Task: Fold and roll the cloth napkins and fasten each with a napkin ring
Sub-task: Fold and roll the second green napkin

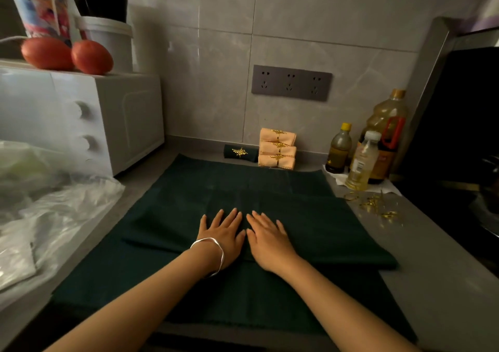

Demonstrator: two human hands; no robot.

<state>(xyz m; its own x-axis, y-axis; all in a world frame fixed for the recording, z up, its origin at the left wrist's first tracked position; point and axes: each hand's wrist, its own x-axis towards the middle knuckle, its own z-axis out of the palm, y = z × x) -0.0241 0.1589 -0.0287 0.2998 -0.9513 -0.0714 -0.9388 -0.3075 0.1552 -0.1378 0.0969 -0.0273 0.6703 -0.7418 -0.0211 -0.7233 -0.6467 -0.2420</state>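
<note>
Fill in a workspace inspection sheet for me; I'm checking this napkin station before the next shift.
Surface: grey countertop, dim light.
Job's things: dark green napkin spread out, partly folded; one green roll and three peach rolls ringed by the wall; loose gold napkin rings at right.
Clutter: oil bottles, plastic bags.
Hands: left hand and right hand flat on the napkin, fingers straight.
Cables: nothing seen in the socket strip.
Surroundings: microwave with tomatoes, tiled wall.

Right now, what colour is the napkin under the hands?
Dark green napkin, clearest in the head view.
</note>
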